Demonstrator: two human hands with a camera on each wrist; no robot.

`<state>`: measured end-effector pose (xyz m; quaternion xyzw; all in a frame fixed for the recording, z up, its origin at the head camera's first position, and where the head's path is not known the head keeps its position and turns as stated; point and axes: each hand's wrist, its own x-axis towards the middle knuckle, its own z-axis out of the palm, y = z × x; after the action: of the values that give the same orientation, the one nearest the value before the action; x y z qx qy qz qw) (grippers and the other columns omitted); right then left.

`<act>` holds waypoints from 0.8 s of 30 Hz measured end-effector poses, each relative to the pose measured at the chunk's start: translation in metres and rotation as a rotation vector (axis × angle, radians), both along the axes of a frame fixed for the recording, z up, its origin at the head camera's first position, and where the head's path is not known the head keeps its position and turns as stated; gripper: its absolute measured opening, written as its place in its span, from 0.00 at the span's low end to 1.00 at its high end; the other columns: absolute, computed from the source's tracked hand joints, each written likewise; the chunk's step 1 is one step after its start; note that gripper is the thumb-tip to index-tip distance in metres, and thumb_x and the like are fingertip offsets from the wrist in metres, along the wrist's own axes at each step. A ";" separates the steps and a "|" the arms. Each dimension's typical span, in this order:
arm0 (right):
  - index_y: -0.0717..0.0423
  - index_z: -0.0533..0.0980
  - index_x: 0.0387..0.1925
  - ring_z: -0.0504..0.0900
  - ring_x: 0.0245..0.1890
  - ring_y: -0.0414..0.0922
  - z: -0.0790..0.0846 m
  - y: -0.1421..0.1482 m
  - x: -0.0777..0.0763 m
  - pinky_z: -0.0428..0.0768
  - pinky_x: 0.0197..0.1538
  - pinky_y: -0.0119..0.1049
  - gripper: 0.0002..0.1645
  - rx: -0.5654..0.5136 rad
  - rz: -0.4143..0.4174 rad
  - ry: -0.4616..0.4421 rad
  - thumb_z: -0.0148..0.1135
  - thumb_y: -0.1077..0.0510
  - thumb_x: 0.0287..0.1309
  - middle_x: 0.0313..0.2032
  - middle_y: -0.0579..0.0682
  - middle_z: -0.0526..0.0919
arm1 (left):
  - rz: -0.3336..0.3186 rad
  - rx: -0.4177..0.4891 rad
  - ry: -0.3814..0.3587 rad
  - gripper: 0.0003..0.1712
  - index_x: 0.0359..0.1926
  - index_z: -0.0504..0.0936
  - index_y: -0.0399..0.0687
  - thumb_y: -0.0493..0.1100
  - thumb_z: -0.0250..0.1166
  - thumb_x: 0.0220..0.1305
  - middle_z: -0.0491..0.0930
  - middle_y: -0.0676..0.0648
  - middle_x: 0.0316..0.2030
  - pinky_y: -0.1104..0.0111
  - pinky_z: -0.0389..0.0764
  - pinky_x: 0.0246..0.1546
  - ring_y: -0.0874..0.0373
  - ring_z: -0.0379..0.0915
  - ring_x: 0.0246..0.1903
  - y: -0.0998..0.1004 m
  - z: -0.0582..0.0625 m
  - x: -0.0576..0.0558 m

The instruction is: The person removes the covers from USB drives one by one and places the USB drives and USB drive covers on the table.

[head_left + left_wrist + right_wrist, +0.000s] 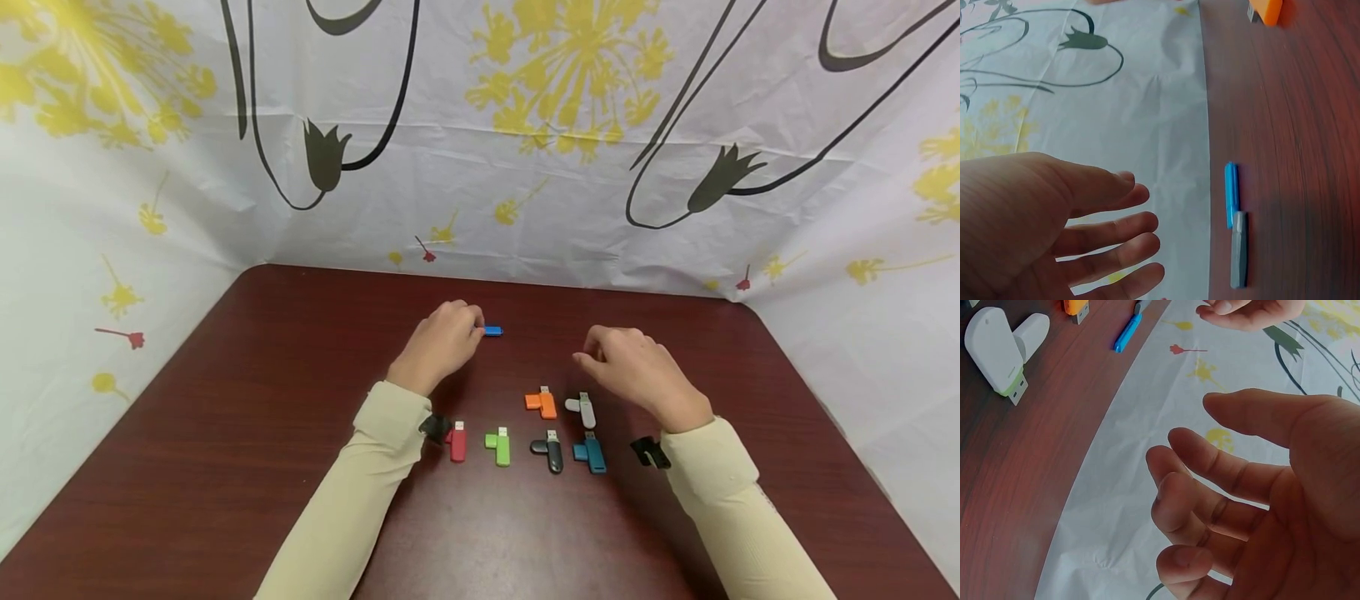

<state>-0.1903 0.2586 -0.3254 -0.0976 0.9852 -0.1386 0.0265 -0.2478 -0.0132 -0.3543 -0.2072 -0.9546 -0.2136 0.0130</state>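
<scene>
My left hand [444,333] hovers beside a blue USB stick [492,331] at the back of the table, its fingers loosely bent with nothing between them. In the left wrist view this blue USB stick [1231,194] has a grey part [1239,250] at one end, and the hand [1085,231] is apart from it. To the right, my right hand [637,367] is held above the table, behind a white USB stick [587,412]. The right wrist view shows that hand [1241,487] with relaxed fingers and nothing in it. Beside the white stick lies an orange USB stick [548,406].
Nearer me, a row holds red [458,444], green [502,450], black [555,457] and teal [596,455] USB sticks with their caps swung out. A patterned white cloth [450,217] hangs behind and beside the dark wooden table [187,433].
</scene>
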 end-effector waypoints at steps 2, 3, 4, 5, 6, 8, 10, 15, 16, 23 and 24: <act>0.56 0.82 0.44 0.76 0.25 0.43 0.000 0.001 0.000 0.73 0.29 0.39 0.13 -0.002 -0.001 -0.005 0.66 0.50 0.75 0.27 0.47 0.81 | 0.013 0.007 -0.005 0.13 0.57 0.86 0.41 0.42 0.64 0.80 0.84 0.43 0.50 0.58 0.88 0.51 0.50 0.79 0.49 -0.002 -0.002 -0.004; 0.56 0.82 0.44 0.76 0.25 0.43 0.000 0.001 0.000 0.73 0.29 0.39 0.13 -0.003 0.000 -0.006 0.66 0.50 0.75 0.27 0.47 0.81 | 0.018 0.009 -0.006 0.13 0.57 0.86 0.41 0.42 0.64 0.80 0.84 0.43 0.50 0.57 0.88 0.51 0.50 0.79 0.49 -0.003 -0.003 -0.005; 0.56 0.82 0.44 0.76 0.25 0.43 0.000 0.001 0.000 0.73 0.29 0.39 0.13 -0.004 0.000 -0.007 0.66 0.50 0.75 0.28 0.47 0.81 | 0.021 0.009 -0.006 0.12 0.57 0.86 0.42 0.42 0.64 0.81 0.84 0.43 0.50 0.57 0.87 0.50 0.50 0.78 0.50 -0.004 -0.004 -0.007; 0.56 0.83 0.44 0.76 0.25 0.43 0.000 0.001 0.000 0.73 0.29 0.39 0.13 -0.006 0.001 -0.007 0.66 0.50 0.75 0.28 0.47 0.81 | 0.023 0.009 -0.009 0.12 0.57 0.86 0.42 0.42 0.63 0.81 0.84 0.43 0.50 0.57 0.87 0.50 0.50 0.78 0.50 -0.005 -0.005 -0.009; 0.56 0.83 0.44 0.76 0.25 0.43 0.000 0.001 0.000 0.73 0.29 0.39 0.13 -0.006 0.003 -0.005 0.66 0.50 0.75 0.28 0.47 0.81 | 0.023 0.010 -0.012 0.12 0.57 0.86 0.42 0.42 0.63 0.81 0.84 0.43 0.50 0.57 0.87 0.50 0.50 0.78 0.50 -0.005 -0.007 -0.010; 0.55 0.83 0.44 0.76 0.25 0.43 0.000 0.001 0.000 0.73 0.29 0.39 0.12 -0.007 0.004 -0.004 0.66 0.49 0.75 0.28 0.47 0.81 | 0.020 0.006 -0.017 0.12 0.57 0.85 0.41 0.42 0.63 0.81 0.84 0.43 0.51 0.56 0.87 0.50 0.49 0.78 0.51 -0.005 -0.009 -0.014; 0.55 0.83 0.44 0.76 0.25 0.43 0.001 0.001 0.000 0.74 0.30 0.39 0.12 -0.007 0.004 -0.003 0.66 0.49 0.75 0.28 0.47 0.81 | 0.013 0.000 -0.019 0.14 0.59 0.85 0.41 0.41 0.63 0.81 0.85 0.42 0.53 0.55 0.87 0.53 0.48 0.79 0.53 -0.004 -0.012 -0.018; 0.55 0.83 0.45 0.76 0.25 0.43 0.002 0.001 0.000 0.74 0.30 0.40 0.13 -0.006 0.002 -0.015 0.66 0.49 0.75 0.28 0.47 0.81 | -0.012 -0.037 -0.031 0.17 0.64 0.84 0.40 0.40 0.62 0.81 0.85 0.41 0.59 0.55 0.86 0.60 0.48 0.80 0.59 0.004 -0.018 -0.031; 0.55 0.83 0.45 0.76 0.25 0.43 0.002 0.001 0.000 0.74 0.30 0.40 0.13 -0.005 0.003 -0.017 0.66 0.49 0.75 0.28 0.47 0.81 | -0.018 -0.047 -0.036 0.17 0.64 0.84 0.40 0.40 0.62 0.81 0.85 0.41 0.60 0.55 0.86 0.61 0.48 0.80 0.60 0.005 -0.019 -0.034; 0.55 0.83 0.45 0.76 0.25 0.43 0.001 0.001 -0.001 0.74 0.30 0.39 0.13 -0.013 0.010 -0.019 0.66 0.49 0.75 0.28 0.47 0.82 | -0.026 -0.068 -0.095 0.17 0.64 0.85 0.39 0.37 0.60 0.81 0.85 0.41 0.62 0.58 0.86 0.59 0.50 0.82 0.57 0.011 -0.026 -0.048; 0.55 0.83 0.45 0.76 0.25 0.43 0.001 0.001 -0.001 0.74 0.31 0.39 0.13 -0.013 0.010 -0.020 0.66 0.49 0.75 0.28 0.46 0.82 | -0.023 -0.068 -0.105 0.16 0.62 0.86 0.39 0.36 0.59 0.81 0.86 0.41 0.60 0.59 0.86 0.57 0.50 0.82 0.54 0.012 -0.028 -0.049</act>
<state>-0.1910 0.2598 -0.3247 -0.1015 0.9834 -0.1458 0.0362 -0.2963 -0.0011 -0.3818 -0.2069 -0.9583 -0.1917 -0.0466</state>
